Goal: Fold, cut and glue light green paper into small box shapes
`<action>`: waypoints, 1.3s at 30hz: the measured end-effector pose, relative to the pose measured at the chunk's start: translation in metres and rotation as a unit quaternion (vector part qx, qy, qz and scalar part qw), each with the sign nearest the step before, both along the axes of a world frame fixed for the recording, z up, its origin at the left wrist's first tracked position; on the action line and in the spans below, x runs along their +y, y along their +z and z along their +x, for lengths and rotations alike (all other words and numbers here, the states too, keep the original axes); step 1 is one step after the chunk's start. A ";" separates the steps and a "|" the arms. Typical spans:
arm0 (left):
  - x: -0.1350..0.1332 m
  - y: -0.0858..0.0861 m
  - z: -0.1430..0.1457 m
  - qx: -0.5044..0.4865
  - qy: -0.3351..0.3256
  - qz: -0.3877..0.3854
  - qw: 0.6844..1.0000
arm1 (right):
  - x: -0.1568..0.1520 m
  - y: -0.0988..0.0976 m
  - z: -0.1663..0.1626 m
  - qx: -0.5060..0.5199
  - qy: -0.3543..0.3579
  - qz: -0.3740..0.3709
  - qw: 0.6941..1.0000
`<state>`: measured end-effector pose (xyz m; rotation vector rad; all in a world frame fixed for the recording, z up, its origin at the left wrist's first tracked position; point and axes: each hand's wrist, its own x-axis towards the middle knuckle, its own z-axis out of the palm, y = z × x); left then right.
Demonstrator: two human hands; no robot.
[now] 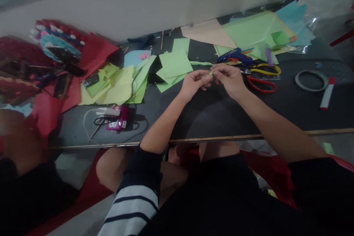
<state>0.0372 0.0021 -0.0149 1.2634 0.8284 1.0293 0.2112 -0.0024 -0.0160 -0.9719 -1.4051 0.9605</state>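
Over the dark tabletop [210,118], my left hand [195,84] and my right hand [228,78] meet, fingertips pinched together. Between them is a small piece of green paper [211,74], mostly covered by the fingers. A thin green paper strip [201,63] lies just behind my hands. Green paper squares [177,64] lie to the left of my left hand. To the right of my right hand rest scissors [261,87] with one red and one yellow handle. Behind them lies a blue glue gun [236,57].
At right are a tape roll [311,80] and a white marker with red ends [328,94]. A pink power adapter [118,118] with cables sits front left. Yellow paper [114,83] and red paper [96,55] spread leftward. Another person's arm [20,140] is at far left.
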 end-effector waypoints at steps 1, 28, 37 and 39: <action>0.000 0.000 0.000 -0.006 -0.013 -0.006 1.000 | 0.001 -0.001 0.000 0.000 0.011 0.004 1.000; 0.006 -0.006 -0.004 0.006 0.041 0.053 0.998 | -0.022 0.015 0.008 -0.261 -0.122 0.184 0.940; 0.011 -0.004 -0.008 0.021 0.101 0.021 0.994 | -0.018 0.016 0.011 -0.197 -0.130 0.164 0.958; 0.013 -0.005 -0.009 0.022 0.117 0.032 0.992 | -0.019 0.018 0.010 -0.197 -0.123 0.163 0.959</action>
